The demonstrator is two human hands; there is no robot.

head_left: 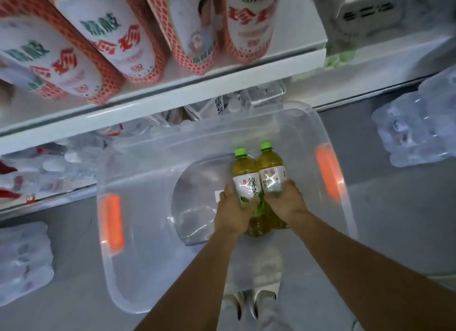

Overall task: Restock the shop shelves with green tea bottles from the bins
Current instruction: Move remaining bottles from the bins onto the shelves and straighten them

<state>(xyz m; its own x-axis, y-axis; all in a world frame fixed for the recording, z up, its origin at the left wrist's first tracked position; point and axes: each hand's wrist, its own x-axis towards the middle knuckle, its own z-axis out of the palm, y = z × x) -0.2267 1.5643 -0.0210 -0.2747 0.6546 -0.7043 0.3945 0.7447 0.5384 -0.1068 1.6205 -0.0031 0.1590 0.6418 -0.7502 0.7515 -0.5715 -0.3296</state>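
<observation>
Two green tea bottles with green caps and white labels are held side by side above a clear plastic bin (138,269) on the floor. My left hand (233,211) grips the left bottle (244,175) around its lower half. My right hand (286,199) grips the right bottle (270,170) the same way. The bottles' bases are partly hidden by my fingers. The bin has orange handles (112,222) on both sides, and I see no other bottles in it.
A white shelf (172,96) above the bin carries red-and-white boxes (98,41). The lower shelf (49,199) holds clear bottles. Shrink-wrapped water packs (417,125) lie on the grey floor at right and another pack (22,261) at left. My feet (249,303) stand behind the bin.
</observation>
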